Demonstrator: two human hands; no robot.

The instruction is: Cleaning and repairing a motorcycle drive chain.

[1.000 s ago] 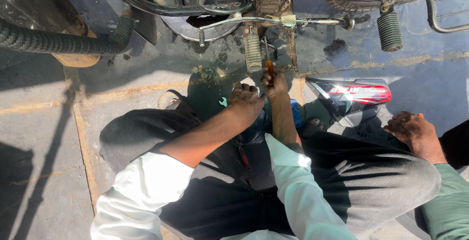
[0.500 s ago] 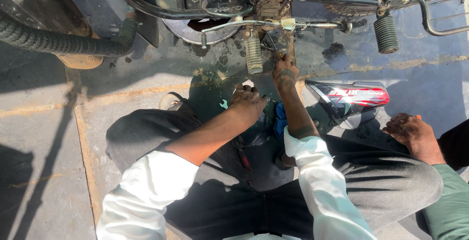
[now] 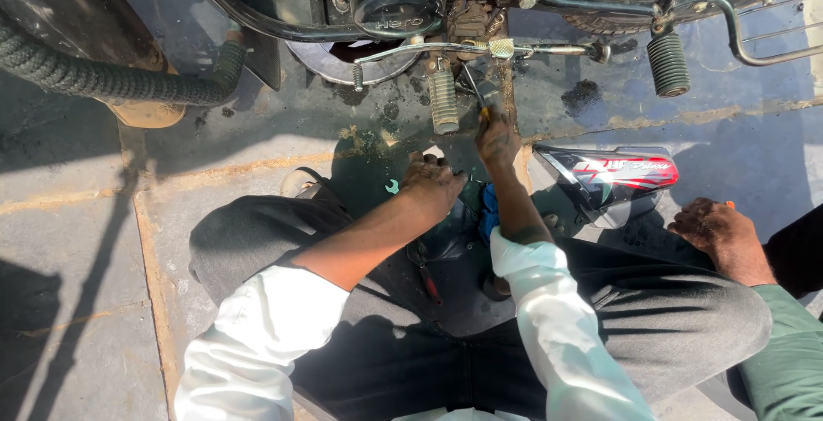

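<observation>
Black ribbed hose (image 3: 94, 78) lying far left on the concrete floor (image 3: 77, 241). Left hand (image 3: 433, 183) resting low over the dark knees, fingers curled together, grip hidden. Ribbed footpeg (image 3: 443, 102) just above. Right hand (image 3: 498, 141) raised beside it, fingers pinched around a thin tool (image 3: 476, 91) angled toward the motorcycle's underside. Red-and-black side panel (image 3: 610, 179) further right; co-worker's hand (image 3: 716, 231) near it.
</observation>
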